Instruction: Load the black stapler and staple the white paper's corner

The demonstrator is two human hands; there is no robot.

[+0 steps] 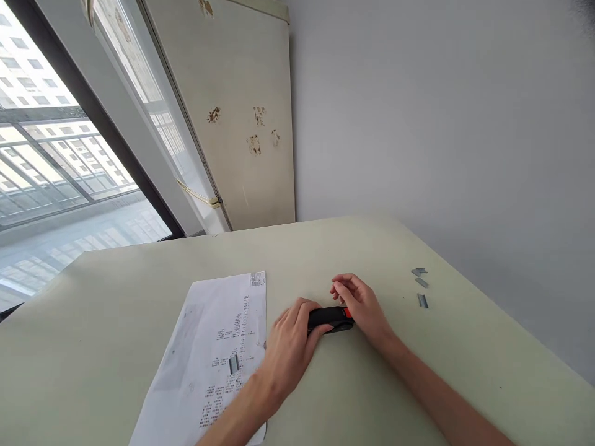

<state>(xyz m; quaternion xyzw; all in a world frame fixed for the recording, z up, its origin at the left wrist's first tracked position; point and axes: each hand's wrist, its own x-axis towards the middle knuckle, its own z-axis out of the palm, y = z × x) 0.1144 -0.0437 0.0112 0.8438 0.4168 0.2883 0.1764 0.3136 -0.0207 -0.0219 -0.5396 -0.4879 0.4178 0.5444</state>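
Head view, from the left: a printed sheet (181, 353) lies on the pale green table (116, 316), and a loose staple strip (233, 364) rests on its print. Right of the sheet, the left hand (290, 337) wraps a black stapler (329, 317), thumb on the near side and fingers over the far side, holding it low at the table. The right hand (365, 306) is at the stapler's red-marked right end, its fingers curled and close to the thumb; whether they pinch anything, I cannot tell. Farther right, near the table's right edge, lie a single staple strip (423, 301) and, just beyond it, a small scatter of staple strips (421, 282).

The step in hand looks like working at the stapler's end, perhaps its staple channel. The next move seems to call for a steady left grip and a precise right fingertip. Whether the channel, the only container, holds staples is hidden.
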